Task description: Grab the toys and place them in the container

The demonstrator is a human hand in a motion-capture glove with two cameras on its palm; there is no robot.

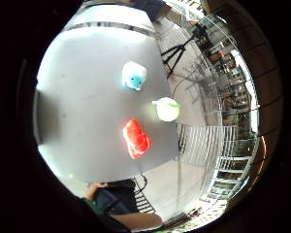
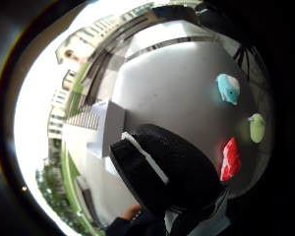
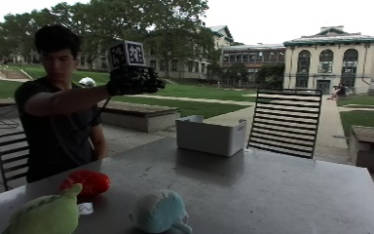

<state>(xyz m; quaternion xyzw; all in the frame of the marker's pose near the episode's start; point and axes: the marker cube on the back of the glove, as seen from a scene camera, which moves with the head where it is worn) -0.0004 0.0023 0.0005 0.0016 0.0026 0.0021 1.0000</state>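
Three plush toys lie on the grey metal table near its front corner: a red one, a green one and a blue and white one. The white container stands at the table's far edge. My gloved right hand is raised well above the table, between the toys and the container, holding nothing, its fingers loosely curled. From the palm, the blue toy, green toy and red toy lie far below. A gloved finger covers part of the other palm view, beside the container.
A black slatted chair stands behind the table next to the container. Another chair is behind the person. A tripod stands on the paving beside the table. Stone benches and lawn lie beyond.
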